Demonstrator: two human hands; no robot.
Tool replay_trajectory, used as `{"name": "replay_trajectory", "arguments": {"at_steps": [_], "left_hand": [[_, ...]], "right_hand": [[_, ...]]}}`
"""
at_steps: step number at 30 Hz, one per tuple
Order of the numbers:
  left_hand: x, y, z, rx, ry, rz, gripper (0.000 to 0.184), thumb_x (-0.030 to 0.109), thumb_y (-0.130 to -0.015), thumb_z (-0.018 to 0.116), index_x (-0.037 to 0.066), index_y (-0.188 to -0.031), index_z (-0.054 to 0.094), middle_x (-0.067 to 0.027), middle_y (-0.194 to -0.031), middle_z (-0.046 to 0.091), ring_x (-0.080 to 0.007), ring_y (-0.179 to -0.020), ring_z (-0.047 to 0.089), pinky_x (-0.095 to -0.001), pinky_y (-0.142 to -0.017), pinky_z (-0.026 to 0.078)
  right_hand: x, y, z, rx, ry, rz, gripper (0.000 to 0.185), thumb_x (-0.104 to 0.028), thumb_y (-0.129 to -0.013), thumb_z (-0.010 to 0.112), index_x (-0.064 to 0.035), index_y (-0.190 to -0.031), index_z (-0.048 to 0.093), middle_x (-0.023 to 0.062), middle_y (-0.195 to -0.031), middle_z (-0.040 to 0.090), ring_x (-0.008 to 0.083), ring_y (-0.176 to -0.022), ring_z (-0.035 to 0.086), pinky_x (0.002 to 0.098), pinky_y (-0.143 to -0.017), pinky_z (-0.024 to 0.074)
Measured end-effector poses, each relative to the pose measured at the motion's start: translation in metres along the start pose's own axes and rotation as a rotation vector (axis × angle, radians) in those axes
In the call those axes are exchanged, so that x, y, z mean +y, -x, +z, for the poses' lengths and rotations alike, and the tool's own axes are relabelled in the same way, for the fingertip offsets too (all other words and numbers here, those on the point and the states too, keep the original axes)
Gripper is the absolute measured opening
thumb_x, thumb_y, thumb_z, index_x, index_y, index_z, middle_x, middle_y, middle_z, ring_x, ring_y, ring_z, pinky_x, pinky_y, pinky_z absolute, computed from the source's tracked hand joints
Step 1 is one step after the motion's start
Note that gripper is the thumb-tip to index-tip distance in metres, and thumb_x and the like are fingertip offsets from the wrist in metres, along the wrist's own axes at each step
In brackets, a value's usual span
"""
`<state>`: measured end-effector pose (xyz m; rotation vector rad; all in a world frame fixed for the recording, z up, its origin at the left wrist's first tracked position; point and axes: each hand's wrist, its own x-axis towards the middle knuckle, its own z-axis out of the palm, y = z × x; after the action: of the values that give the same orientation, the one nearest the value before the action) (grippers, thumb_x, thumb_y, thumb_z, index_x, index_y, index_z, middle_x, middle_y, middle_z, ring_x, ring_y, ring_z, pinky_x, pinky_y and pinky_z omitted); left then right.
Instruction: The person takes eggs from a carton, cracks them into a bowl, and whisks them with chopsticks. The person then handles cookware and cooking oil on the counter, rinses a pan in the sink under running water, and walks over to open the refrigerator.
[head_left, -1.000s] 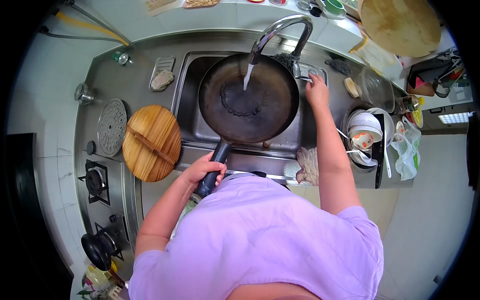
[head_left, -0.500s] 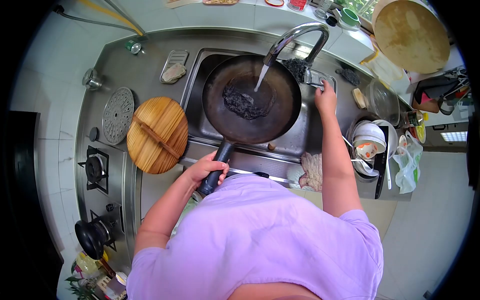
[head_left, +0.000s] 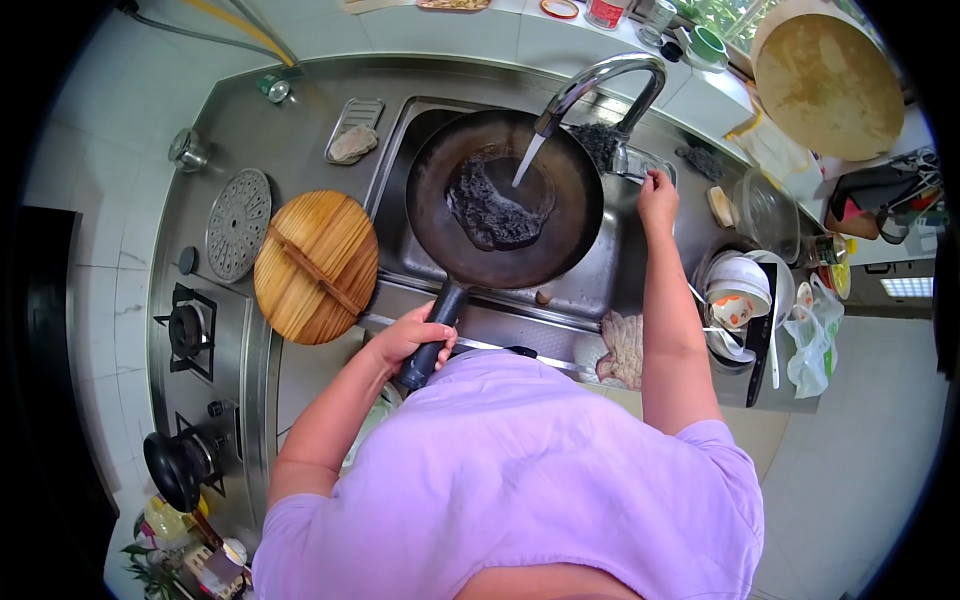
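My left hand [head_left: 415, 337] is wrapped round the black handle of a large dark wok [head_left: 430, 190], which rests over the sink [head_left: 590, 290]. From the curved faucet [head_left: 610, 68] a stream of water falls into the wok, where rippling water lies in the bottom. Right of the wok, my right hand [head_left: 657, 200] has its fingers closed at the end of the faucet lever [head_left: 632, 170]. Left of the sink lies a round wooden lid [head_left: 330, 240] with a bar handle.
A metal steamer plate [head_left: 238, 225] and gas burners [head_left: 188, 330] are at left, a small black pan [head_left: 175, 470] below. Stacked bowls [head_left: 738, 280], a black knife [head_left: 762, 335] and a plastic bag [head_left: 812, 340] stand right. A cloth [head_left: 622, 348] hangs at the sink's front edge.
Water has gathered and spread in the wok's bottom. The view has shifted, so the counter items appear moved. Both hands keep their places on the handle and at the lever.
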<state>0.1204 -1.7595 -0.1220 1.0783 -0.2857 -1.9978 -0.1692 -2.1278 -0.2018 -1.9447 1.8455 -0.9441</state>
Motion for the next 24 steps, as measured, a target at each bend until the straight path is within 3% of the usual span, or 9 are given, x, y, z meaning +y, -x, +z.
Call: {"name": "replay_trajectory", "arguments": {"at_steps": [11,16,20,21,23,24], "left_hand": [[-0.006,0.000,0.000,0.015,0.027,0.002,0.038,0.005,-0.081,0.059,0.007,-0.111,0.035,-0.0088,-0.077,0.055,-0.0149,-0.056,0.057,-0.0285,-0.050,0.052],[-0.010,0.009,0.006,-0.003,0.070,0.033,0.035,0.006,-0.081,0.059,0.007,-0.108,0.036,-0.0085,-0.076,0.055,-0.0146,-0.057,0.057,-0.0284,-0.050,0.052],[-0.019,0.027,0.006,0.043,0.059,0.078,0.035,0.007,-0.081,0.059,0.006,-0.107,0.036,-0.0083,-0.076,0.054,-0.0143,-0.058,0.057,-0.0285,-0.051,0.052],[-0.020,0.035,0.007,0.036,0.059,0.100,0.034,0.009,-0.082,0.060,0.005,-0.107,0.036,-0.0080,-0.075,0.054,-0.0140,-0.058,0.057,-0.0283,-0.050,0.051],[-0.023,0.049,0.002,0.044,0.067,0.144,0.034,0.010,-0.082,0.060,0.005,-0.106,0.037,-0.0078,-0.075,0.054,-0.0137,-0.058,0.056,-0.0280,-0.050,0.051],[-0.026,0.057,-0.002,0.025,0.092,0.171,0.035,0.011,-0.081,0.061,0.004,-0.107,0.039,-0.0085,-0.076,0.054,-0.0142,-0.058,0.056,-0.0279,-0.050,0.050]], "right_hand": [[0.005,-0.005,0.007,0.006,-0.055,0.039,0.021,-0.019,-0.084,0.054,-0.0080,-0.097,0.066,0.0186,-0.088,0.066,0.0358,-0.084,0.063,0.0416,-0.075,0.0493],[0.017,-0.035,0.011,0.013,-0.101,0.001,0.022,-0.019,-0.084,0.055,-0.0072,-0.100,0.066,0.0179,-0.088,0.066,0.0319,-0.080,0.065,0.0390,-0.073,0.0493],[0.014,-0.046,0.012,0.002,-0.048,0.039,0.032,-0.021,-0.084,0.057,-0.0101,-0.113,0.060,0.0181,-0.090,0.066,0.0314,-0.083,0.064,0.0390,-0.075,0.0489],[0.015,-0.044,0.012,0.008,-0.045,0.079,0.044,-0.022,-0.083,0.058,-0.0100,-0.124,0.051,0.0172,-0.089,0.066,0.0322,-0.085,0.064,0.0394,-0.078,0.0480],[0.017,-0.035,0.016,0.069,-0.153,0.144,0.053,-0.022,-0.081,0.060,-0.0065,-0.129,0.044,0.0183,-0.095,0.065,0.0333,-0.089,0.062,0.0401,-0.082,0.0464],[0.032,-0.030,0.021,0.187,-0.092,-0.004,0.055,-0.022,-0.081,0.061,-0.0044,-0.129,0.043,0.0192,-0.099,0.063,0.0331,-0.090,0.061,0.0400,-0.083,0.0457]]}}
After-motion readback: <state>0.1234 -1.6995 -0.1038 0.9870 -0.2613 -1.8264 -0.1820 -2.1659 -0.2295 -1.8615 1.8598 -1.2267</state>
